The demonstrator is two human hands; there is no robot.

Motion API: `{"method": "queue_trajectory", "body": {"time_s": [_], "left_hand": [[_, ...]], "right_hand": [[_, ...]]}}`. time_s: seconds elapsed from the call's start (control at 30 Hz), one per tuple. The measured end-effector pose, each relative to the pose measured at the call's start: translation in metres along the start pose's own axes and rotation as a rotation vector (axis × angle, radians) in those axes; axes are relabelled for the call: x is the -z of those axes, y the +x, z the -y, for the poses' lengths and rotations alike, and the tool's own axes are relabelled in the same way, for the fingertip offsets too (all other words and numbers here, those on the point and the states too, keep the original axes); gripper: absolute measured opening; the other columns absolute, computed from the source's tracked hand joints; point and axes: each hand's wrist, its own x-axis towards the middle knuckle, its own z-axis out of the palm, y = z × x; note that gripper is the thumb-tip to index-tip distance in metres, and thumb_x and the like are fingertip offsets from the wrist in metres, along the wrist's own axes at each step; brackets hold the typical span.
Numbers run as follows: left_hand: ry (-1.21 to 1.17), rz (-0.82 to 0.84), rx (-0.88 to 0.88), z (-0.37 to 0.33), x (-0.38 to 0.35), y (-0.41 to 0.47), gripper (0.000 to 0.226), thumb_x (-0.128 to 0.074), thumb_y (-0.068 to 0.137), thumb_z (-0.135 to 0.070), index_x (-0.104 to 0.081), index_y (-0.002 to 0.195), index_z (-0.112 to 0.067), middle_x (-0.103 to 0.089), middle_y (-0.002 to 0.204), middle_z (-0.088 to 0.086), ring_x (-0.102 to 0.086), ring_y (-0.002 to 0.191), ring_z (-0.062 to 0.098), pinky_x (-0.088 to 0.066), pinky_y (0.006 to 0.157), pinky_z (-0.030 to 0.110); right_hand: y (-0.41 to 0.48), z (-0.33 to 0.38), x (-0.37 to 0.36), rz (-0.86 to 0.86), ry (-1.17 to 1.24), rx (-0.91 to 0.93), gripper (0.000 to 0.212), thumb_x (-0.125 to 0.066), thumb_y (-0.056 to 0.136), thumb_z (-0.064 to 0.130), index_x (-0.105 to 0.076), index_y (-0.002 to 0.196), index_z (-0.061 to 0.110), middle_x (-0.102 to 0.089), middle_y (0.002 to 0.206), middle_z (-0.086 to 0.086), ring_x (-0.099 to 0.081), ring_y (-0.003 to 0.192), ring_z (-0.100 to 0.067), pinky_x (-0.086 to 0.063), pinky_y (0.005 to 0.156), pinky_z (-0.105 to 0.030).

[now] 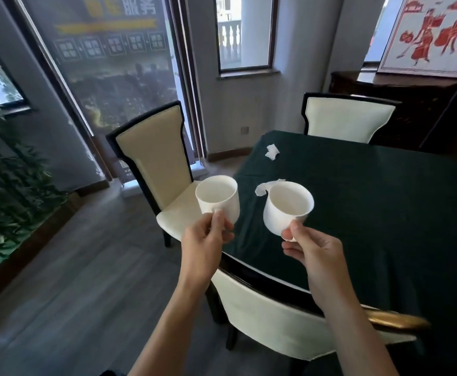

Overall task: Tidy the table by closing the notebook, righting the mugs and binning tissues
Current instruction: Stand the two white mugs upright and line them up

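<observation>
The left hand (205, 240) pinched the handle of a white mug (218, 198), holding it upright in the air, mouth up, out past the desk's edge and above a cream chair (157, 164). The right hand (312, 253) gripped a second white mug (287, 207) by its handle, tilted slightly toward the left hand, over the green-clothed desk (384, 199). The two mugs were near each other but apart. A crumpled tissue (262, 188) lay on the desk just beyond the right hand's mug; another tissue (272, 151) sat farther off, well beyond both hands.
</observation>
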Motion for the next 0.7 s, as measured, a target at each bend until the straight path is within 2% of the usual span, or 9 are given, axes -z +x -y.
{"method": "queue_trajectory", "body": {"time_s": [0.13, 0.27, 0.43, 0.57, 0.7], "left_hand": [[-0.023, 0.014, 0.068, 0.014, -0.002, 0.044, 0.043, -0.054, 0.102, -0.042, -0.075, 0.068, -0.024, -0.078, 0.067, 0.0, -0.079, 0.071, 0.023, -0.064, 0.075, 0.04], [-0.013, 0.035, 0.118, 0.028, -0.007, 0.095, 0.047, -0.053, 0.105, -0.035, -0.074, 0.065, -0.021, -0.077, 0.067, -0.001, -0.078, 0.069, 0.02, -0.057, 0.062, 0.025], [0.01, 0.1, 0.2, 0.051, -0.011, 0.154, 0.05, -0.055, 0.106, -0.028, -0.074, 0.061, -0.021, -0.077, 0.067, 0.0, -0.078, 0.066, 0.019, -0.061, 0.063, 0.025], [0.033, 0.144, 0.292, 0.08, -0.019, 0.189, 0.045, -0.056, 0.105, -0.022, -0.074, 0.065, -0.015, -0.077, 0.067, 0.001, -0.077, 0.065, 0.02, -0.061, 0.064, 0.025], [0.064, 0.233, 0.417, 0.112, -0.025, 0.216, 0.042, -0.057, 0.104, -0.017, -0.074, 0.066, -0.011, -0.078, 0.078, 0.008, -0.078, 0.068, 0.02, -0.064, 0.07, 0.032]], "right_hand": [[0.035, -0.015, -0.017, 0.003, -0.002, -0.046, 0.033, -0.066, 0.099, 0.026, -0.082, 0.073, 0.014, -0.079, 0.079, -0.003, -0.073, 0.071, -0.016, -0.062, 0.074, -0.031], [0.082, -0.033, -0.036, 0.029, 0.024, -0.131, 0.034, -0.065, 0.1, 0.025, -0.08, 0.074, 0.008, -0.078, 0.079, -0.003, -0.072, 0.071, -0.016, -0.063, 0.073, -0.03], [0.142, -0.058, -0.059, 0.027, 0.014, -0.198, 0.035, -0.066, 0.1, 0.023, -0.081, 0.07, 0.011, -0.079, 0.077, -0.001, -0.072, 0.069, -0.013, -0.063, 0.071, -0.03], [0.182, -0.082, -0.074, -0.004, -0.009, -0.267, 0.032, -0.067, 0.099, 0.023, -0.08, 0.073, 0.011, -0.078, 0.073, 0.003, -0.072, 0.07, -0.013, -0.062, 0.069, -0.027], [0.208, -0.112, -0.08, -0.072, -0.048, -0.373, 0.032, -0.067, 0.099, 0.024, -0.08, 0.076, 0.005, -0.078, 0.079, -0.001, -0.072, 0.073, -0.016, -0.064, 0.072, -0.03]]}}
